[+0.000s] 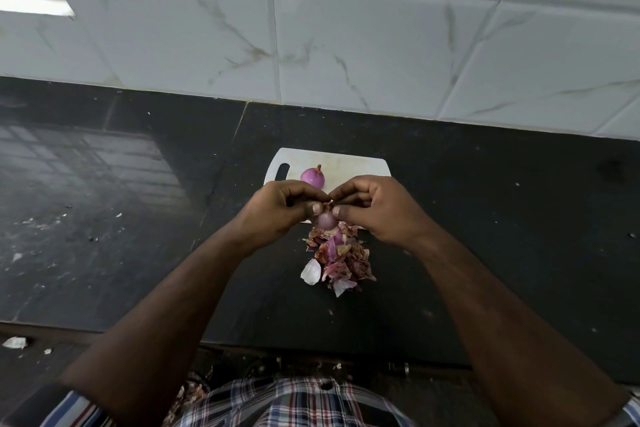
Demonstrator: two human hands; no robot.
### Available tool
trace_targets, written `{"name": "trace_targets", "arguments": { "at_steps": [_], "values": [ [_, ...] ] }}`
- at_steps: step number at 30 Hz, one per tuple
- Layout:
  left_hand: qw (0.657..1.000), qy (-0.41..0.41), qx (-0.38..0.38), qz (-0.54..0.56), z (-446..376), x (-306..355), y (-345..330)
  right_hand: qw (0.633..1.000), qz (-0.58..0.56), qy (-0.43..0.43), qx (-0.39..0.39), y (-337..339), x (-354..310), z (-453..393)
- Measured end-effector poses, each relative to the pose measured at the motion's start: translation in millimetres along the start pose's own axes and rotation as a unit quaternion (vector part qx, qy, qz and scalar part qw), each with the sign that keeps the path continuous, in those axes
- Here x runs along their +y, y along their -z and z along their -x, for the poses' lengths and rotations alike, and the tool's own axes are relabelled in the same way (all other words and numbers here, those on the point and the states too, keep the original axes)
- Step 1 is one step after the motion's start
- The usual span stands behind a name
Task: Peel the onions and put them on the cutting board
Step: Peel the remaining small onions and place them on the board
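Pinching: my left hand (277,208) and right hand (377,206) closed on small onion (326,219), above the bench's near-middle.
Feel: light, slick (peel from tip).
Board: cutting board (356,168) holds peeled onion (312,177).

Black counter (138,218) (scrap-flecked) below marbled wall tiles (346,38).

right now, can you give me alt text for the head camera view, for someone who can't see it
Two bare hands, left hand and right hand, pinch skin off a small purple onion above a pile of peels on a dark counter. Behind them, a peeled onion sits on a white cutting board.
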State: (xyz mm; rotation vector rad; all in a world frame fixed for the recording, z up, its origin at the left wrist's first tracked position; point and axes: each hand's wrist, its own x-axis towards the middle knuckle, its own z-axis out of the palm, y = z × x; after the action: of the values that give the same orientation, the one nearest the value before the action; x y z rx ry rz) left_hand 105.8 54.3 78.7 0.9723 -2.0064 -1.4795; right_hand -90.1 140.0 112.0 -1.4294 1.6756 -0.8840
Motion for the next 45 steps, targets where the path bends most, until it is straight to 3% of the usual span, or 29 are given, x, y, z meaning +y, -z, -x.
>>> {"name": "trace_targets", "arguments": {
  "at_steps": [8,14,20,24,28,36,45],
  "values": [
    [0.999,0.019,-0.001,0.038,-2,0,0,0.999,0.003,0.024,0.028,-3,2,-2],
    [0.992,0.058,0.028,0.108,-3,-3,-7,0.994,-0.046,0.02,0.102,-12,1,-3],
    [0.986,0.088,-0.012,0.141,-2,-2,-9,0.994,-0.058,0.016,0.096,-20,1,-2],
    [0.981,0.084,-0.02,0.177,1,-3,-7,0.991,-0.019,0.023,0.134,-18,4,-6],
    [0.976,0.087,-0.014,0.198,3,-4,-6,0.995,0.015,0.017,0.101,-11,7,-7],
    [0.985,0.077,0.001,0.153,3,-4,-5,0.998,0.062,0.024,0.01,-7,-3,-4],
    [0.993,0.059,0.02,0.098,6,3,-10,0.996,0.038,0.011,0.086,-27,0,-2]
  ]
}}
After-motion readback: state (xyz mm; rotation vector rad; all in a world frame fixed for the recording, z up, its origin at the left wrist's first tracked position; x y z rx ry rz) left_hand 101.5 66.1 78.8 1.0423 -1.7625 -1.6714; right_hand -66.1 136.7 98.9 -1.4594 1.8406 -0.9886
